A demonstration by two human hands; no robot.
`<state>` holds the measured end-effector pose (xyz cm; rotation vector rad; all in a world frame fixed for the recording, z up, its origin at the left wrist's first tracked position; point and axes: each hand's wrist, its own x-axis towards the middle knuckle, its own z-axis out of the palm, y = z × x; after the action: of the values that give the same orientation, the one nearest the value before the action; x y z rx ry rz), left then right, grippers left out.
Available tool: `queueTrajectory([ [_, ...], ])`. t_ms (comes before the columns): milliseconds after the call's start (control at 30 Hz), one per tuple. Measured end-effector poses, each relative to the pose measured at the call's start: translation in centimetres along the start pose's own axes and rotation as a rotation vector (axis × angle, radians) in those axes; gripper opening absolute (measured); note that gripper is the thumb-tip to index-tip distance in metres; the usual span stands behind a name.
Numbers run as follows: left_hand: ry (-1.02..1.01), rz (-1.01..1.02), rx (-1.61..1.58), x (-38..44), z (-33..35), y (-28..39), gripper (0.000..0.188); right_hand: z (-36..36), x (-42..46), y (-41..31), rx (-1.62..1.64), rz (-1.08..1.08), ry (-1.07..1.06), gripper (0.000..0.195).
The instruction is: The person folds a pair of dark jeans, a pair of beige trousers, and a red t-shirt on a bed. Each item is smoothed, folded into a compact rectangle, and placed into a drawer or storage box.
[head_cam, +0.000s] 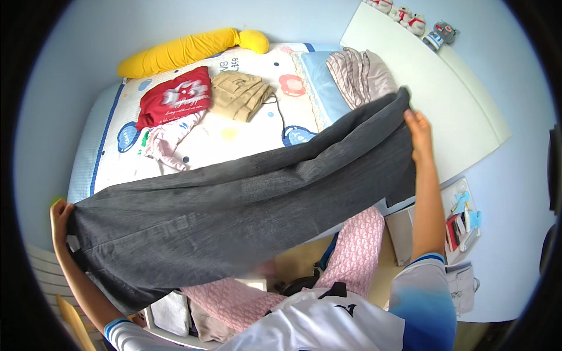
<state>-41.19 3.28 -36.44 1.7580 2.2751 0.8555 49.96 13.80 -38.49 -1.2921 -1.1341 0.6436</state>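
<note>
A pair of dark grey trousers (pixel 246 206) is stretched sideways between my two hands, above my lap and the bed's near edge. My left hand (pixel 60 219) grips the waistband end at the far left. At the right, my right hand (pixel 419 131) pinches the leg-hem end, close to the headboard. The cloth sags in long folds between them and hides part of the bed. Beyond it lie a folded red garment (pixel 180 96) with white print, folded khaki trousers (pixel 239 94) and a pale printed garment (pixel 169 142) partly under the red one.
A yellow bolster (pixel 189 50) lies along the wall on the bed (pixel 228 149). Blue and striped pillows (pixel 360 79) rest by the white headboard (pixel 421 66), which carries plush toys (pixel 408 19). A bin of folded clothes (pixel 171 313) stands beside my legs; a bedside shelf (pixel 461 219) is at right.
</note>
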Motion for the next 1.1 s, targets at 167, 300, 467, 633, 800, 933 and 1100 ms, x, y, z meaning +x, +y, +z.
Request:
queueTrajectory([
  [167,0.059,0.19,0.248,5.1,17.2,-0.9,0.024,2.6,-1.7,22.8,-0.447,0.308,-0.078,0.033],
  [300,-0.244,0.19,-0.018,0.1,32.2,14.6,0.026,1.3,-4.9,33.7,-0.64,0.315,-0.067,0.035],
  [467,-0.356,0.625,0.055,-7.1,38.8,17.4,0.034,3.0,-3.8,30.9,-0.745,0.366,-0.227,0.045],
  [633,-0.383,0.627,0.279,-9.0,41.6,17.2,0.054,4.3,-3.4,29.5,-0.839,0.069,-0.034,0.043],
  [800,-0.428,0.556,0.376,-9.2,43.0,14.7,0.057,3.2,-2.6,31.5,-0.927,0.331,-0.182,0.039],
  [933,-0.451,0.496,0.338,-8.8,42.0,15.8,0.051,6.3,-3.7,26.4,-0.963,-0.05,0.078,0.025],
  [1100,-0.342,0.53,0.126,-9.3,44.1,20.7,0.046,16.4,-9.3,17.6,-0.575,-0.241,-0.355,0.018],
])
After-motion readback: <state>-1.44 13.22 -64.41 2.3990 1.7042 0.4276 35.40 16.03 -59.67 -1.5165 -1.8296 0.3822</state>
